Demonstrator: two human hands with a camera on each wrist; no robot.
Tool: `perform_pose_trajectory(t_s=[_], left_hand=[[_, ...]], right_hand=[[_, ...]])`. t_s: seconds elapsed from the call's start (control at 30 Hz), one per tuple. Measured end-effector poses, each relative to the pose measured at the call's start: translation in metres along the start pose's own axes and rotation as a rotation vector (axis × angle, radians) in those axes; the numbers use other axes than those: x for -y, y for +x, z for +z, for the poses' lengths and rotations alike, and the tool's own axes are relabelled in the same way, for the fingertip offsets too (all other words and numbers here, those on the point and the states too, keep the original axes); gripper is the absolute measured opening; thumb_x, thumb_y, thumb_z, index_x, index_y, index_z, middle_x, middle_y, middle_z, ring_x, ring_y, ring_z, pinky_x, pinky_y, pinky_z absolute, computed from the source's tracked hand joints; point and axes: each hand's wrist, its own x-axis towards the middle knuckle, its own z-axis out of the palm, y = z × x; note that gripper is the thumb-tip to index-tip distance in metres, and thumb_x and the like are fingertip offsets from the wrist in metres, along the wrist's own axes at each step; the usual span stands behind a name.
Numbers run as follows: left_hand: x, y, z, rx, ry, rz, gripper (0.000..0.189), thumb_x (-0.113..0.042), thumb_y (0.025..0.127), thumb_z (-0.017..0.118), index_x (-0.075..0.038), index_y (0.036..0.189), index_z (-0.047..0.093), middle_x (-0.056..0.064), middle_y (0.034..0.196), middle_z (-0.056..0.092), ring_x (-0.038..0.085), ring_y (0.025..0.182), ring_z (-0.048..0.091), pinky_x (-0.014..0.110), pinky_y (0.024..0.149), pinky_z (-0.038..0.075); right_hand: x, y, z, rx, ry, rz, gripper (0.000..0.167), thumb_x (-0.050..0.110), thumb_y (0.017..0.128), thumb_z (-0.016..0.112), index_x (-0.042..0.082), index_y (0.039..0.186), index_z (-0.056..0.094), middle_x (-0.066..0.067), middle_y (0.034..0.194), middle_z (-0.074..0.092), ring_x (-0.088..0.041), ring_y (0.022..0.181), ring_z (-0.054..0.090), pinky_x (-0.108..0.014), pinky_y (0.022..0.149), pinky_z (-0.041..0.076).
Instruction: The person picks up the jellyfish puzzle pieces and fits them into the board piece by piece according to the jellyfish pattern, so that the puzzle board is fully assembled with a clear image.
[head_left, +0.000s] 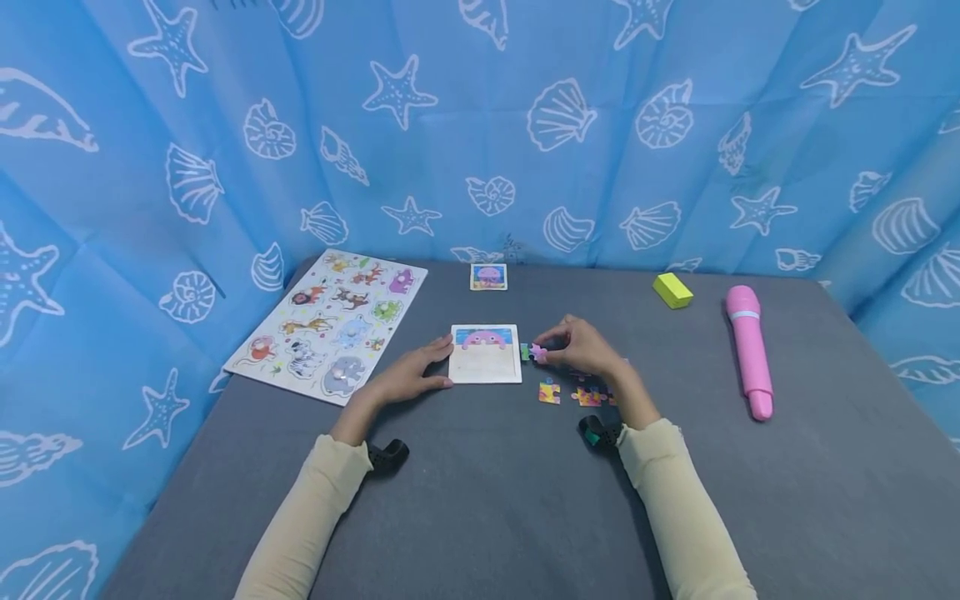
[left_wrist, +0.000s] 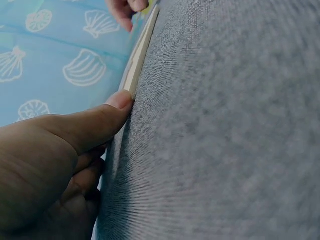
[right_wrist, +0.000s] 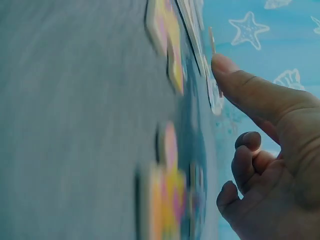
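My right hand [head_left: 587,346] pinches a small pink jigsaw piece [head_left: 537,353] between thumb and fingertips, just right of a shallow puzzle tray [head_left: 486,367]. In the right wrist view the piece shows edge-on at the thumb tip, raised off the table. A green jigsaw piece [head_left: 525,352] lies between it and the tray's right edge. Inside the tray, a pink character's head on blue fills the top strip; bare board shows below. My left hand [head_left: 408,372] rests against the tray's left side with fingers extended. In the left wrist view its thumb [left_wrist: 120,100] touches the frame's edge.
Several loose jigsaw pieces [head_left: 590,397] lie below my right hand, with one yellow-orange piece [head_left: 549,392] nearer the tray. A small picture card [head_left: 489,277] sits behind the tray. An animal board [head_left: 337,325] lies left; a yellow block [head_left: 672,291] and pink microphone-shaped toy [head_left: 748,350] lie right.
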Motion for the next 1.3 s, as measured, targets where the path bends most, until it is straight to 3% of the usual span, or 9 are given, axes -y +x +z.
perform_pose_trajectory(t_s=[0.37,0.57,0.9,1.13,1.3], left_hand=[[0.005,0.005,0.001,0.013,0.003,0.011,0.068,-0.027,0.089,0.06,-0.002,0.143,0.028,0.013,0.153,0.02,0.03,0.141,0.017,0.047,0.112,0.022],[0.003,0.007,-0.001,0.031,0.005,0.013,0.067,-0.026,0.09,0.059,0.0,0.143,0.027,0.014,0.152,0.019,0.031,0.141,0.016,0.048,0.112,0.02],[0.002,0.005,-0.003,0.039,0.0,0.0,0.068,-0.027,0.09,0.058,-0.002,0.144,0.026,0.014,0.153,0.018,0.031,0.141,0.016,0.049,0.112,0.02],[0.002,0.005,-0.002,0.032,0.009,-0.014,0.072,-0.03,0.089,0.06,-0.001,0.144,0.024,0.014,0.153,0.018,0.03,0.141,0.016,0.049,0.113,0.019],[0.002,0.002,0.0,0.033,0.016,-0.043,0.077,-0.031,0.087,0.062,-0.001,0.145,0.02,0.014,0.154,0.013,0.031,0.142,0.012,0.047,0.114,0.016]], right_hand=[[0.028,0.027,0.028,-0.032,-0.005,-0.067,0.027,0.016,0.075,0.076,0.006,0.1,0.072,-0.017,0.079,0.045,-0.018,0.066,0.033,-0.029,0.059,0.029],[0.041,0.04,0.042,-0.027,-0.038,-0.052,0.027,0.018,0.075,0.076,0.007,0.1,0.073,-0.01,0.075,0.043,-0.018,0.067,0.033,-0.027,0.057,0.028],[0.051,0.05,0.058,-0.015,-0.015,-0.131,0.028,0.018,0.072,0.078,0.004,0.096,0.073,-0.007,0.071,0.045,-0.016,0.065,0.033,-0.026,0.059,0.027],[0.054,0.053,0.063,-0.008,-0.03,-0.101,0.027,0.018,0.073,0.078,0.005,0.096,0.073,-0.01,0.078,0.052,-0.017,0.067,0.037,-0.026,0.06,0.03],[0.055,0.054,0.068,-0.027,-0.047,-0.139,0.027,0.018,0.074,0.077,0.005,0.097,0.073,-0.007,0.071,0.048,-0.016,0.065,0.035,-0.026,0.058,0.028]])
